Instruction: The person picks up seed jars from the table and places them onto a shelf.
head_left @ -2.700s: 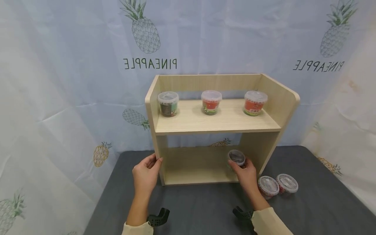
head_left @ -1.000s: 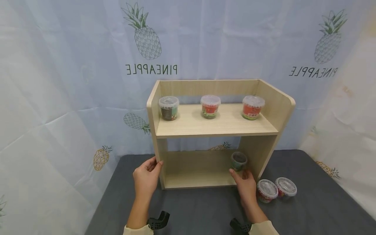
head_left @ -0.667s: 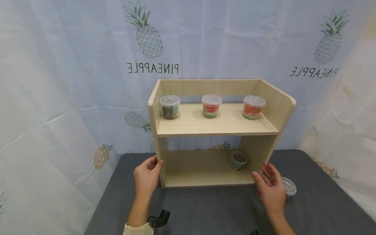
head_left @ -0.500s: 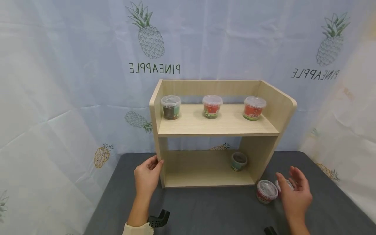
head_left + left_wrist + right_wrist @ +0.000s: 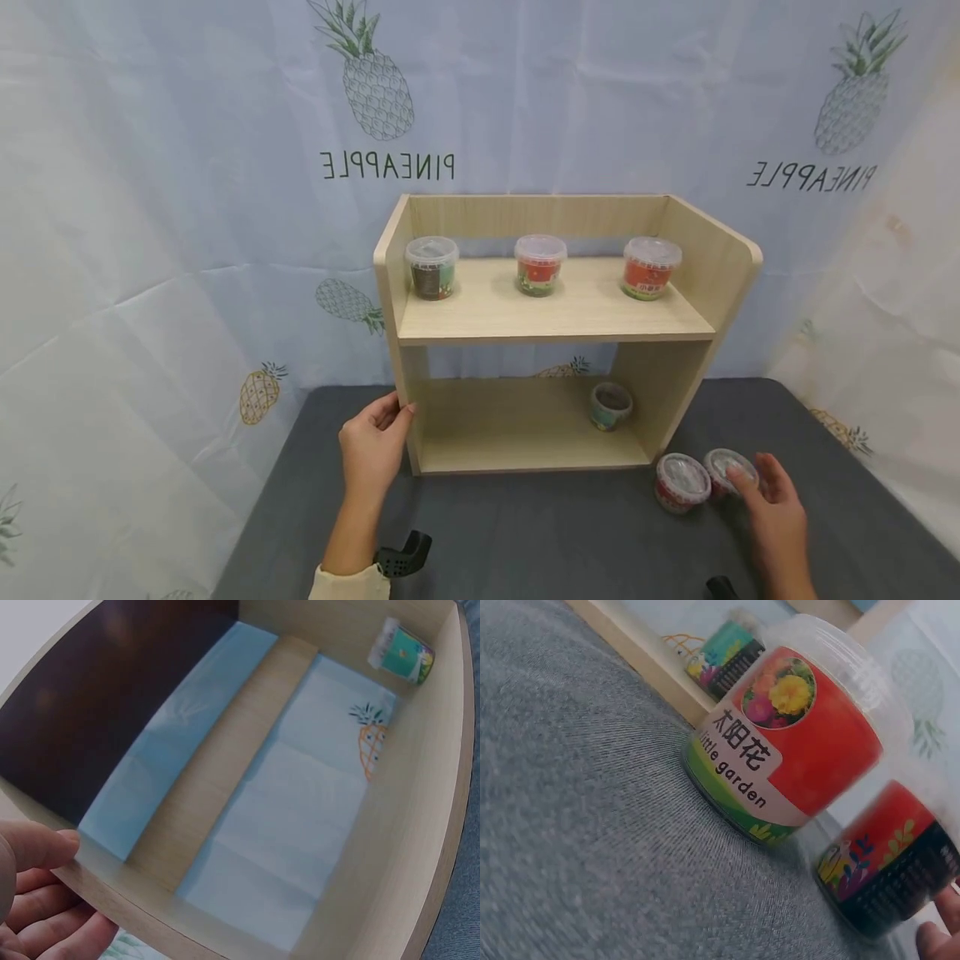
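Observation:
My left hand (image 5: 372, 442) pinches the front edge of the left side panel of a pale wooden shelf (image 5: 555, 333); the left wrist view shows the thumb inside and fingers outside. My right hand (image 5: 780, 512) is at a red lidded cup (image 5: 718, 483) on the table, thumb over its clear lid and fingers beside its right side. In the right wrist view, fingertips (image 5: 946, 909) reach that cup's side. Another red lidded cup (image 5: 795, 739), labelled "little garden", stands to its left. A green cup (image 5: 611, 408) sits on the lower shelf at the right.
Three lidded cups stand along the upper shelf: a dark green one (image 5: 432, 271) at left, a red one (image 5: 538, 271) in the middle and another red one (image 5: 649, 273) at right. A pineapple-print curtain (image 5: 562, 108) hangs behind the dark table (image 5: 510, 542).
The right hand has let go of the green cup on the lower shelf and moved right and down to the far-right red cup. The left hand has stayed on the side panel.

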Tool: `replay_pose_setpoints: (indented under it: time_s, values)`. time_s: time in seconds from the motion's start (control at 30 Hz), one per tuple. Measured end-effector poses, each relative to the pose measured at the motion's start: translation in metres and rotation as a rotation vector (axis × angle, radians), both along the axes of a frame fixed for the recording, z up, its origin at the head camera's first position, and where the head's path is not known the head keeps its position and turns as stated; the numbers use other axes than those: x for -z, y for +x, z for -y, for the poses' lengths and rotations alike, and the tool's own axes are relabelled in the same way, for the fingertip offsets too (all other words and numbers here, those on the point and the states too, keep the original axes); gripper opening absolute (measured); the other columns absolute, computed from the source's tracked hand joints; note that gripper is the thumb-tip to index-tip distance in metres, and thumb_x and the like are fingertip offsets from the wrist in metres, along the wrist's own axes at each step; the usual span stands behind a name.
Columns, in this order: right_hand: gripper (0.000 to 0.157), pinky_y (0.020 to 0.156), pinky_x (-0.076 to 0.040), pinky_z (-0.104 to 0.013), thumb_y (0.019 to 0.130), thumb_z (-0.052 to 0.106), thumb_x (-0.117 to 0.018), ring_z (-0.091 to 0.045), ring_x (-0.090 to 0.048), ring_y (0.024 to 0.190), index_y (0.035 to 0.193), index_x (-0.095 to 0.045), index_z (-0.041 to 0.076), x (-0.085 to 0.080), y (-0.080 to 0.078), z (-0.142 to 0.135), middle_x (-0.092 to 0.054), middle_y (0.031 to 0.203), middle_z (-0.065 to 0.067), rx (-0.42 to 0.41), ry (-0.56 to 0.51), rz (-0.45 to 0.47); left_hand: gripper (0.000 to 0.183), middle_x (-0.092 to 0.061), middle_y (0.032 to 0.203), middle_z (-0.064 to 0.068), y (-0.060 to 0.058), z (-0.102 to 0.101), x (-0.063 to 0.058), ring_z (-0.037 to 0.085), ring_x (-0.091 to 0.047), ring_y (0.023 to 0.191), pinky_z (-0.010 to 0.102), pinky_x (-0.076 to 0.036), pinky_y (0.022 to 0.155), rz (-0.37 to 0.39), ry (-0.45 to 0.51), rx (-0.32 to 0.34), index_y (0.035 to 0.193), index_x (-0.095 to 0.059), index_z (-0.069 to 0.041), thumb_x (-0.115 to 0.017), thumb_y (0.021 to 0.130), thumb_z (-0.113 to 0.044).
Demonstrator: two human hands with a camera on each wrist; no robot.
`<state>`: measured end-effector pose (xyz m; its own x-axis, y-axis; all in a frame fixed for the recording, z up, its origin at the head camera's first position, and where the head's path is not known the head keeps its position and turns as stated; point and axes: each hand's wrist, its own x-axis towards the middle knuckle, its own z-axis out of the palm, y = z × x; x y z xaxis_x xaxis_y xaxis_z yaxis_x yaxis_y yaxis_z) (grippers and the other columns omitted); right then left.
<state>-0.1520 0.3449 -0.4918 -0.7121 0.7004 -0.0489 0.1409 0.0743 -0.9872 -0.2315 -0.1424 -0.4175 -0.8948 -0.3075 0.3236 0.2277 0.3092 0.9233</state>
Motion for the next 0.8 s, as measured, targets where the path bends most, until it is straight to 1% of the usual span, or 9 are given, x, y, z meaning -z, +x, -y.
replay_pose_setpoints:
  time_s: [0.1, 0.17, 0.23, 0.3, 0.37, 0.47, 0.53, 0.67, 0.8]
  values:
    - [0.079, 0.107, -0.028, -0.005, 0.096, 0.017, -0.065, -0.001, -0.028, 0.143, 0.159, -0.016, 0.012, 0.005, -0.003, -0.001, -0.027, 0.161, 0.001, -0.056, -0.066, -0.062, 0.029, -0.074, 0.106, 0.013, 0.0, 0.0, -0.001, 0.022, -0.073, 0.095, 0.023, -0.06, 0.072, 0.002, 0.001, 0.0, 0.114, -0.073, -0.003, -0.075, 0.088, -0.017]
    - [0.082, 0.096, -0.035, 0.0, 0.095, 0.009, -0.065, 0.004, -0.034, 0.135, 0.159, -0.014, 0.009, 0.008, -0.003, -0.002, -0.031, 0.157, 0.003, -0.091, -0.094, -0.097, 0.029, -0.074, 0.106, 0.013, 0.0, 0.0, -0.001, 0.022, -0.073, 0.095, 0.023, -0.06, 0.073, 0.001, 0.0, 0.002, 0.114, -0.073, -0.003, -0.075, 0.089, -0.018]
    - [0.084, 0.085, -0.036, 0.003, 0.092, 0.002, -0.065, 0.007, -0.039, 0.128, 0.158, -0.014, 0.006, 0.011, -0.003, -0.003, -0.034, 0.153, 0.001, -0.11, -0.11, -0.117, 0.029, -0.074, 0.106, 0.013, 0.001, 0.001, -0.001, 0.021, -0.073, 0.095, 0.024, -0.06, 0.073, 0.001, -0.002, 0.008, 0.113, -0.073, -0.004, -0.075, 0.089, -0.019]
    - [0.085, 0.082, -0.037, 0.005, 0.091, -0.001, -0.066, 0.007, -0.04, 0.126, 0.158, -0.014, 0.006, 0.012, -0.003, -0.004, -0.032, 0.156, 0.0, -0.111, -0.104, -0.106, 0.029, -0.074, 0.106, 0.013, 0.001, 0.001, -0.001, 0.021, -0.073, 0.095, 0.025, -0.06, 0.074, 0.003, -0.002, 0.014, 0.113, -0.073, -0.004, -0.075, 0.089, -0.02]
    - [0.085, 0.081, -0.038, 0.005, 0.09, -0.001, -0.067, 0.005, -0.04, 0.128, 0.158, -0.016, 0.007, 0.013, -0.004, -0.005, -0.03, 0.159, -0.006, -0.09, -0.1, -0.082, 0.03, -0.074, 0.106, 0.013, 0.001, 0.001, -0.001, 0.021, -0.073, 0.096, 0.026, -0.06, 0.074, 0.003, 0.001, 0.02, 0.114, -0.073, -0.003, -0.075, 0.089, -0.021]
    - [0.085, 0.08, -0.036, 0.005, 0.09, 0.003, -0.069, 0.0, -0.039, 0.131, 0.158, -0.019, 0.009, 0.014, -0.006, -0.004, -0.024, 0.161, -0.017, -0.068, -0.064, -0.024, 0.031, -0.074, 0.107, 0.015, 0.0, 0.001, 0.0, 0.023, -0.073, 0.096, 0.025, -0.06, 0.075, 0.007, 0.006, 0.024, 0.114, -0.073, -0.003, -0.075, 0.089, -0.02]
    - [0.085, 0.079, -0.035, 0.004, 0.09, 0.006, -0.07, 0.0, -0.039, 0.131, 0.158, -0.02, 0.01, 0.014, -0.007, -0.004, -0.025, 0.16, -0.02, -0.063, -0.039, 0.0, 0.031, -0.074, 0.107, 0.016, 0.0, 0.001, -0.001, 0.024, -0.073, 0.096, 0.025, -0.06, 0.075, 0.01, 0.007, 0.021, 0.115, -0.072, -0.002, -0.075, 0.089, -0.02]
    - [0.084, 0.079, -0.035, 0.004, 0.09, 0.007, -0.069, 0.001, -0.042, 0.127, 0.158, -0.021, 0.011, 0.015, -0.008, -0.003, -0.028, 0.158, -0.022, -0.059, 0.001, 0.021, 0.031, -0.073, 0.108, 0.016, 0.0, 0.001, -0.002, 0.024, -0.073, 0.097, 0.026, -0.06, 0.076, 0.018, 0.007, 0.015, 0.115, -0.072, -0.002, -0.074, 0.089, -0.02]
    - [0.081, 0.074, -0.037, 0.003, 0.091, 0.012, -0.07, 0.001, -0.046, 0.116, 0.157, -0.023, 0.009, 0.016, -0.008, -0.002, -0.035, 0.152, -0.021, -0.039, 0.071, 0.054, 0.032, -0.073, 0.108, 0.016, 0.0, 0.001, -0.001, 0.024, -0.073, 0.098, 0.026, -0.06, 0.076, 0.022, 0.007, 0.011, 0.116, -0.072, -0.002, -0.075, 0.089, -0.019]
